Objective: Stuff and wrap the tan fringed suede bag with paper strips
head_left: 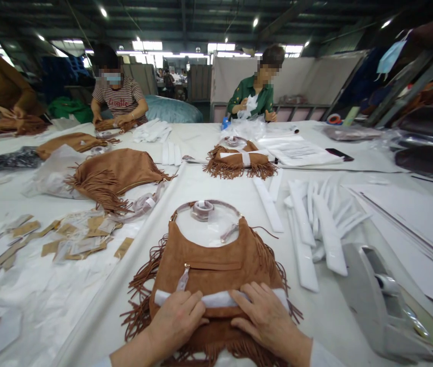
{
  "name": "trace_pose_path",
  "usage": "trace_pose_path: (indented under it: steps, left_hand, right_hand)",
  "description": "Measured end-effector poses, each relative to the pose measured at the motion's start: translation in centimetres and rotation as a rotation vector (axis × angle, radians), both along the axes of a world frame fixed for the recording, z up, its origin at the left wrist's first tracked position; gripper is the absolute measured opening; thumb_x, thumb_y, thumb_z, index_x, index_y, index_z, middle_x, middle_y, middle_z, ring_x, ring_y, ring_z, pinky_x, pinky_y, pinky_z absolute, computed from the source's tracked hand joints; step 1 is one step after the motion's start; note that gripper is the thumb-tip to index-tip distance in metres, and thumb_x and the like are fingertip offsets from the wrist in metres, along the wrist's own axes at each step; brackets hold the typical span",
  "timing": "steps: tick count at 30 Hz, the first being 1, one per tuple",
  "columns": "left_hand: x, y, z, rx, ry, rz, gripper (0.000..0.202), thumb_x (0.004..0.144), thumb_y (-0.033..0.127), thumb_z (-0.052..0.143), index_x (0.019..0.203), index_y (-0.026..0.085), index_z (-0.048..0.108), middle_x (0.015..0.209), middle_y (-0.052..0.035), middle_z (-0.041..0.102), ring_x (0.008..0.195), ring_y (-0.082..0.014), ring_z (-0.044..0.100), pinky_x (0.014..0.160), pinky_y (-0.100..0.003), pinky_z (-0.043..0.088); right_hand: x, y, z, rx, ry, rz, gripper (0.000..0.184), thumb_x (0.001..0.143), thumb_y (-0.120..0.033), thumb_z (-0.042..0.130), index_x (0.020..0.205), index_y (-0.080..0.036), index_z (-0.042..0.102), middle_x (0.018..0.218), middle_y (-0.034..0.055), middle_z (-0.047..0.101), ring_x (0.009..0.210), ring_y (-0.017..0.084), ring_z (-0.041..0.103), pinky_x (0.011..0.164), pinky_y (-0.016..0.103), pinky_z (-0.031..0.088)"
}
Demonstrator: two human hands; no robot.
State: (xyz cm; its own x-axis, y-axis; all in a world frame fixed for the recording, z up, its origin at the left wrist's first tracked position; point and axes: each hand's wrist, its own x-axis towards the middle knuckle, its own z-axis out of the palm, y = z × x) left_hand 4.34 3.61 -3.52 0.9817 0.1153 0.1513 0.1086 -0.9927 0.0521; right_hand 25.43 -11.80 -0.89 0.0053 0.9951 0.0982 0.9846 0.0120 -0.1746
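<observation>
A brown suede fringed handbag (201, 250) lies flat in front of me, its zip pocket facing up and its handle arched away from me. A white padded strip (216, 299) runs across its lower part, along a fold. My left hand (182, 318) grips the fold near the strip's left half, fingers curled over it and thumb below. My right hand (260, 316) does the same on the right half, fingertips on the strip. A wrapped zip pull (183, 279) hangs close to my left fingers. A rolled strap (202, 209) sits inside the handle's loop.
Several white padded strips (329, 232) lie at right beside a grey tape dispenser (380, 306). Tags (86, 234) are scattered at left near another fringed bag (120, 171). Across the table lies a folded bag (239, 159); a co-worker in green (256, 94) handles white material.
</observation>
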Motion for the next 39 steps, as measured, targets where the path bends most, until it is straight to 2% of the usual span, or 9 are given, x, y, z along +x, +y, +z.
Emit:
trace_pose_path:
  steps: [2,6,10,13,19,25,29,34,39]
  left_hand:
    - [0.1,0.0,-0.1,-0.038,-0.022,0.002,0.022,0.090,0.035,0.057,0.102,0.017,0.052,0.100,-0.0057,0.063,0.079,-0.0201,0.059,0.069,-0.037,0.053]
    - [1.2,-0.5,0.1,-0.030,0.025,0.063,0.043,0.087,0.037,0.063,0.122,0.018,0.047,0.082,-0.0009,0.061,0.074,-0.0210,0.058,0.071,-0.041,0.051]
    - [2.3,-1.3,0.0,0.002,0.037,0.169,0.019,0.089,0.032,0.059,0.103,0.020,0.055,0.082,-0.0011,0.060,0.077,-0.0219,0.057,0.071,-0.039,0.047]
    - [2.6,-1.7,-0.4,-0.004,0.017,0.210,0.009,0.092,0.029,0.054,0.091,0.021,0.055,0.082,-0.0008,0.058,0.076,-0.0221,0.055,0.067,-0.037,0.045]
    - [2.9,-1.3,-1.4,-0.073,-0.002,0.227,0.020,0.096,0.032,0.045,0.081,0.022,0.054,0.075,0.0000,0.058,0.069,-0.0211,0.054,0.063,-0.034,0.042]
    - [4.1,-0.5,-1.6,-0.146,0.086,0.282,0.027,0.097,0.032,0.042,0.079,0.020,0.059,0.071,-0.0025,0.063,0.065,-0.0212,0.059,0.060,-0.032,0.042]
    - [4.9,-0.1,-1.1,-0.205,0.145,0.312,0.033,0.097,0.031,0.039,0.079,0.017,0.063,0.070,-0.0055,0.066,0.065,-0.0206,0.063,0.060,-0.030,0.044]
    - [4.9,0.1,-0.6,-0.242,0.185,0.313,0.038,0.098,0.031,0.036,0.081,0.015,0.065,0.076,-0.0096,0.069,0.069,-0.0227,0.065,0.063,-0.033,0.048]
    - [5.2,0.4,-0.5,-0.257,0.218,0.311,0.036,0.098,0.026,0.035,0.082,0.014,0.065,0.077,-0.0088,0.069,0.069,-0.0215,0.066,0.065,-0.033,0.049]
  right_hand:
    - [0.1,0.1,-0.2,0.009,0.008,0.010,0.040,0.085,-0.048,0.062,0.117,-0.025,0.055,0.095,0.0037,0.060,0.083,0.022,0.051,0.073,0.036,0.036]
    - [0.2,0.3,-1.0,0.038,0.008,0.028,0.027,0.090,-0.043,0.056,0.107,-0.022,0.058,0.087,0.0029,0.060,0.078,0.020,0.048,0.070,0.034,0.033]
    - [-0.1,0.6,-1.7,0.077,0.030,0.036,0.015,0.093,-0.034,0.052,0.095,-0.020,0.058,0.081,0.0023,0.058,0.075,0.019,0.046,0.069,0.033,0.032]
    - [-0.3,0.8,-1.9,0.094,0.048,0.046,0.013,0.093,-0.030,0.051,0.093,-0.019,0.056,0.086,0.0037,0.058,0.078,0.020,0.046,0.071,0.033,0.032]
    - [-0.5,1.2,-2.7,0.170,0.023,0.055,0.019,0.096,-0.027,0.044,0.082,-0.019,0.055,0.078,0.0034,0.053,0.072,0.020,0.041,0.065,0.033,0.028]
    - [0.1,2.2,-4.0,0.183,-0.005,-0.009,0.027,0.096,-0.027,0.042,0.073,-0.019,0.053,0.073,0.0032,0.051,0.070,0.020,0.040,0.066,0.034,0.028]
    - [0.2,3.1,-3.5,0.105,0.032,-0.062,0.026,0.096,-0.025,0.042,0.074,-0.019,0.054,0.075,0.0030,0.052,0.072,0.019,0.042,0.069,0.034,0.029]
    - [-1.1,4.3,-2.1,0.053,0.085,-0.094,0.010,0.092,-0.019,0.045,0.088,-0.019,0.054,0.086,0.0044,0.054,0.081,0.020,0.045,0.074,0.034,0.032]
    - [-1.8,5.4,-3.0,0.046,0.208,-0.018,0.020,0.084,-0.004,0.037,0.086,-0.019,0.049,0.080,0.0029,0.053,0.076,0.018,0.048,0.071,0.031,0.037]
